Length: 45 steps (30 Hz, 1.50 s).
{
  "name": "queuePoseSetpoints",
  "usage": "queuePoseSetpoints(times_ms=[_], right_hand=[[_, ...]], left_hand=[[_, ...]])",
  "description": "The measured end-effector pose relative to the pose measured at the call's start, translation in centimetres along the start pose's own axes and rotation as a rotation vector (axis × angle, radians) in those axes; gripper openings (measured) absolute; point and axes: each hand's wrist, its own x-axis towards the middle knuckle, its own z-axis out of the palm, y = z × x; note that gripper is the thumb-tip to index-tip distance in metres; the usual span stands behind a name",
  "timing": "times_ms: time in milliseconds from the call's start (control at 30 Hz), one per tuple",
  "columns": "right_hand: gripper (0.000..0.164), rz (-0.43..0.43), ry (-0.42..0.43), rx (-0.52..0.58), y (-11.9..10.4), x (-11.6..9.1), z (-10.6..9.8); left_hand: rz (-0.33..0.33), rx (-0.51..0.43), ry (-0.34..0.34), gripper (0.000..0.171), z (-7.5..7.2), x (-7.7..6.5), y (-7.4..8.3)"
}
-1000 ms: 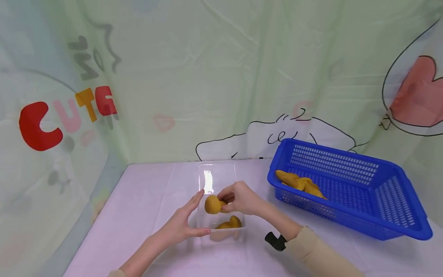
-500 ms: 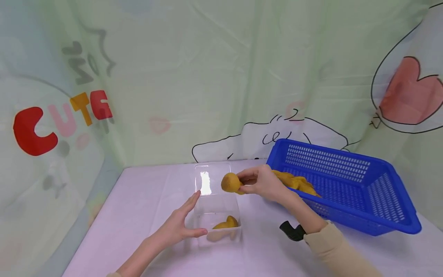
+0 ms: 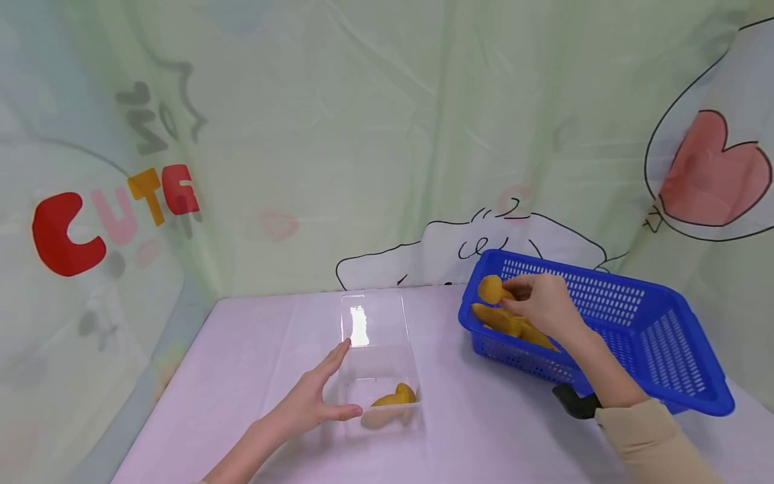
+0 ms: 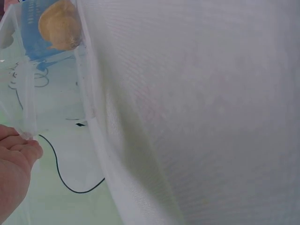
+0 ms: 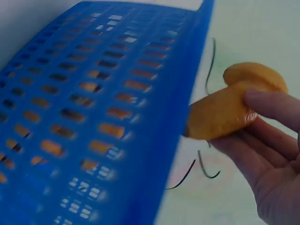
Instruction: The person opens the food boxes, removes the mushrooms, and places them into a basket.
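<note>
In the head view my right hand [image 3: 538,302] pinches a yellow-brown mushroom [image 3: 491,290] by its stem, its rounded cap facing left. It is held over the left end of the blue plastic basket [image 3: 671,349], where several more mushrooms [image 3: 514,325] lie. The right wrist view shows thumb and fingers round the stem, beside the basket's slotted wall [image 5: 154,140]. My left hand [image 3: 308,400] spreads along the left side of a clear plastic box [image 3: 377,359], thumb at the front corner, fingers toward the back. One mushroom [image 3: 399,395] lies inside the box, at the front right.
The box's clear lid [image 3: 377,316] lies folded back behind it. A pale pink cloth [image 3: 272,336] covers the table. A printed curtain [image 3: 338,168] hangs at the back and left. A black wrist mount [image 3: 574,402] sits under my right forearm.
My right hand has lifted the mushroom up out of the clear box and carried it rightward to above the basket. My left hand has stayed at the box.
</note>
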Motion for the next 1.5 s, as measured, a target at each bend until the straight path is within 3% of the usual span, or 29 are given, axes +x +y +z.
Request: queuePoseSetpoints(times_ms=[167, 367, 800, 1067, 1267, 1367, 1500], right_hand=[[0.020, 0.024, 0.020, -0.119, 1.9, -0.1, -0.1], [0.019, 0.043, 0.024, -0.150, 2.8, -0.3, 0.5], [0.022, 0.011, 0.089, -0.051, 1.4, -0.5, 1.0], [0.020, 0.002, 0.037, 0.073, -0.7, -0.4, 2.0], [0.020, -0.087, -0.032, 0.170, -2.6, -0.4, 3.9], [0.020, -0.147, -0.104, 0.205, -3.7, -0.5, 5.5], [0.021, -0.231, -0.270, 0.280, -5.0, -0.7, 7.8]], left_hand=[[-0.009, 0.004, -0.002, 0.103, 0.1, -0.1, -0.2], [-0.003, -0.001, -0.004, 0.102, 0.2, -0.1, -0.2], [0.007, 0.015, 0.002, 0.102, 0.0, 0.0, -0.1], [-0.004, 0.020, -0.008, 0.102, -0.1, 0.1, 0.1], [-0.007, 0.018, -0.007, 0.102, -0.1, 0.2, 0.1], [-0.011, 0.012, -0.005, 0.102, -0.1, 0.2, 0.1], [-0.010, 0.006, -0.003, 0.102, -0.1, 0.2, 0.1]])
